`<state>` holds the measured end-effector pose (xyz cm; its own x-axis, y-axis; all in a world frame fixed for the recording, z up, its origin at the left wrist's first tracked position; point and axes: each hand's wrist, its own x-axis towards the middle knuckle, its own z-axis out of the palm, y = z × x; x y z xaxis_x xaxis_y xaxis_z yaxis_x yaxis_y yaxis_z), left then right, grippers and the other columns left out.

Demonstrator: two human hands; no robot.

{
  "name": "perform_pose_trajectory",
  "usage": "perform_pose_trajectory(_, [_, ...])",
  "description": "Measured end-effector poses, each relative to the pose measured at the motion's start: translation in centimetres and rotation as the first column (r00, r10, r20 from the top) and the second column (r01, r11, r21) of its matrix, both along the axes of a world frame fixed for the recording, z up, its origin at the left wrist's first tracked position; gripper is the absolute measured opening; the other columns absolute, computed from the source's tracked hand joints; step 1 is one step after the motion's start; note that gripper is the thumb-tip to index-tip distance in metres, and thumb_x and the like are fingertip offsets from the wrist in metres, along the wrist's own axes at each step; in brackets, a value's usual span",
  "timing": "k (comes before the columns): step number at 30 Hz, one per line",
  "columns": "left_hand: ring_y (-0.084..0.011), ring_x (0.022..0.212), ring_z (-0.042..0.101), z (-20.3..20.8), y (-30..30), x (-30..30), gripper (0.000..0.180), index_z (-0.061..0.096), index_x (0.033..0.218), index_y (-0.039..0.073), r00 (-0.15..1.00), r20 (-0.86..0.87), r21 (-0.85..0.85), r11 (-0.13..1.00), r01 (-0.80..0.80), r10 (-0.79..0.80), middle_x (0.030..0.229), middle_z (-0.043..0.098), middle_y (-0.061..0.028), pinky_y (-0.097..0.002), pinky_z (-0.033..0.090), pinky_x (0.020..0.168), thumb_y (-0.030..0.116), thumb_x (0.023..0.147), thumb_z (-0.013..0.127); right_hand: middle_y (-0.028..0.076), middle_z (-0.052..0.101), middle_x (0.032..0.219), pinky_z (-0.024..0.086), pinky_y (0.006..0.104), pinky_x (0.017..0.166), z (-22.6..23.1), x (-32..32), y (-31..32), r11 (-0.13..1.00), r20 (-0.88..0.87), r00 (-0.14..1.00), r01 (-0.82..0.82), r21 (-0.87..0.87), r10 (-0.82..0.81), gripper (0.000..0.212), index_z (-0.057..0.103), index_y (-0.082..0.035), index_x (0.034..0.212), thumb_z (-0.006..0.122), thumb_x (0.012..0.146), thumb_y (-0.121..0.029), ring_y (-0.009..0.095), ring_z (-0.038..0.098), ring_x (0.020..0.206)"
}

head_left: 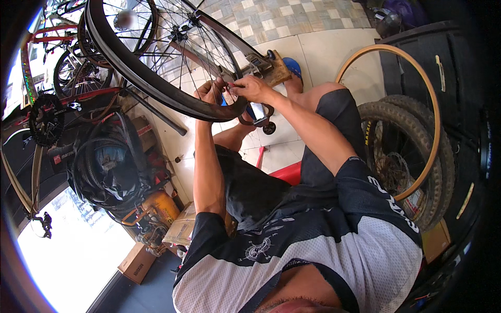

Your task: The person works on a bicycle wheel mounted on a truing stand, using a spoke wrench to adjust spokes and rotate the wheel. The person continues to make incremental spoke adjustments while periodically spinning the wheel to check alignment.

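Spoked wheel [136,77] sits in a metal stand [257,65]. Right hand [254,89] pinches a small red piece [230,85]; left hand [210,92] is at the rim, grip indeterminable.

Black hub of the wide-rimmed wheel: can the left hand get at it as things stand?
Probably yes: the left hand is near the black rim and the black hub is exposed, though thin spokes and a grey metal stand arm partly intervene.
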<state>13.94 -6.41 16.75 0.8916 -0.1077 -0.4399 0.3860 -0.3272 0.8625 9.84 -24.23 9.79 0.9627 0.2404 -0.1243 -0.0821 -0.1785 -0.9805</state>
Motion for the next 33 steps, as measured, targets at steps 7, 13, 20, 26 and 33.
perform_pose_trajectory(7, [-0.0033,0.056,0.047,-0.7,-0.7,0.6,0.022,0.071,0.089,0.002,0.995,0.068,-0.106,0.991,0.083,-0.076,0.067,0.06,0.0051,-0.0222,0.033,0.049,0.024,0.091,0.078,0.016,0.069,0.075,0.05,0.0382,0.069,-2.2,0.7,0.8,0.968,-0.16,0.97,0.207,0.139,-0.185,0.036,0.075,-0.004,0.098,0.07,0.091,-0.039,0.019,0.066,0.07])
perform_pose_trajectory(13, [-0.0047,0.065,0.05,-2.8,0.2,1.2,0.024,0.071,0.092,0.0,0.992,0.081,-0.083,0.992,0.099,-0.092,0.074,0.064,0.003,-0.0227,0.037,0.056,0.022,0.091,0.078,0.014,0.074,0.082,0.052,0.035,0.07,-0.6,1.5,-0.9,0.96,-0.075,0.968,0.225,-0.168,-0.24,0.039,0.074,0.0,0.093,0.082,0.08,-0.036,0.019,0.07,0.076])
perform_pose_trajectory(20, [-0.005,0.057,0.047,-3.5,-0.6,1.3,0.023,0.07,0.091,0.002,0.975,0.162,-0.05,0.986,0.16,-0.15,0.067,0.057,0.0036,-0.0237,0.036,0.051,0.024,0.093,0.076,0.012,0.074,0.083,0.052,0.0339,0.07,-0.2,0.8,-1.1,0.989,-0.124,0.985,0.108,-0.103,-0.12,0.039,0.073,0.001,0.089,0.083,0.08,-0.035,0.018,0.07,0.077])
perform_pose_trajectory(26, [-0.0058,0.055,0.049,-3.2,-0.8,1.3,0.029,0.07,0.087,0.003,0.976,0.165,-0.036,0.988,0.148,-0.14,0.063,0.058,0.0021,-0.0246,0.036,0.049,0.031,0.094,0.074,0.013,0.075,0.088,0.055,0.0299,0.073,0.4,1.1,-1.1,0.996,-0.104,0.991,0.089,0.01,-0.088,0.031,0.071,0.004,0.096,0.078,0.088,-0.025,0.016,0.071,0.081])
perform_pose_trajectory(33, [-0.0102,0.059,0.055,-1.8,-0.6,1.9,0.049,0.073,0.083,-0.002,0.963,0.046,0.343,0.91,0.234,-0.265,0.067,0.066,-0.0042,-0.0296,0.043,0.055,0.047,0.091,0.073,0.014,0.075,0.098,0.056,0.0291,0.079,-2.4,1.4,-1.1,0.988,-0.14,0.989,0.061,0.143,-0.041,0.025,0.069,0.005,0.106,0.071,0.093,-0.016,0.016,0.07,0.089])
